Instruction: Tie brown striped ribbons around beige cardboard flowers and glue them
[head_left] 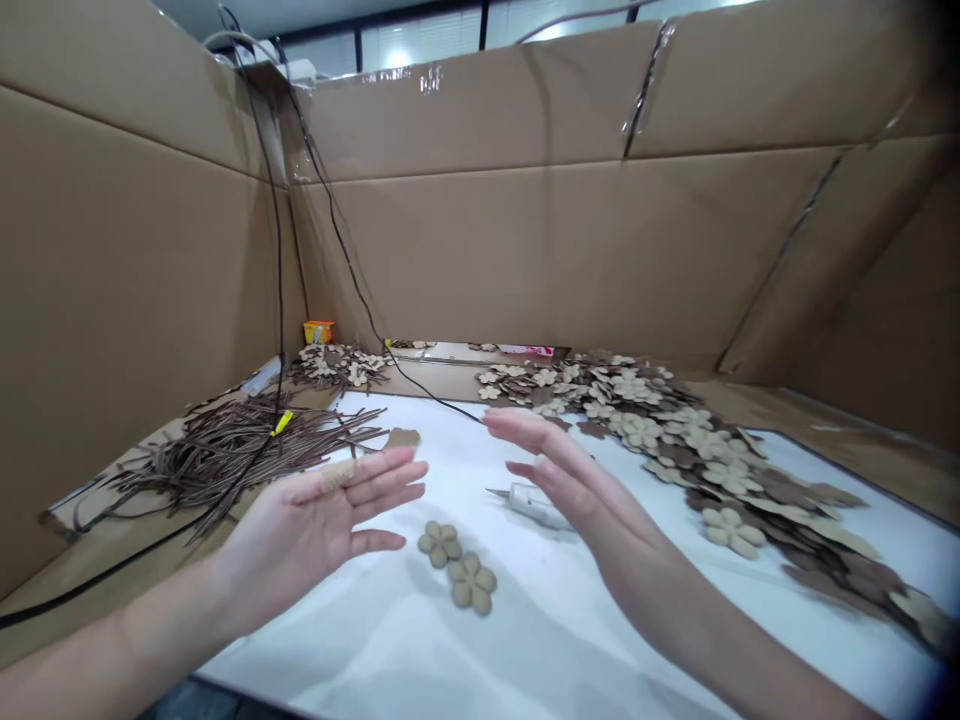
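My left hand (322, 510) is raised palm up with its fingers spread, and a tan bandage wraps one finger. It holds nothing. My right hand (570, 480) faces it edge-on, also holding nothing, above a white nozzled tube (534, 505) lying on the white sheet (420, 650). Two tan flower cutouts (439, 544) (471, 583) lie together just below the gap between my hands. A small brown leaf cutout (403, 438) lies beyond my left fingertips, and neither hand touches it.
A heap of thin brown strips (232, 465) lies to the left, with a yellow clip (283, 422) on it. Tan flowers and brown leaves (720, 470) spread along the right. Another cutout pile (337, 367) sits at the back. A black cable (349, 275) hangs down. Cardboard walls (525, 240) surround the area.
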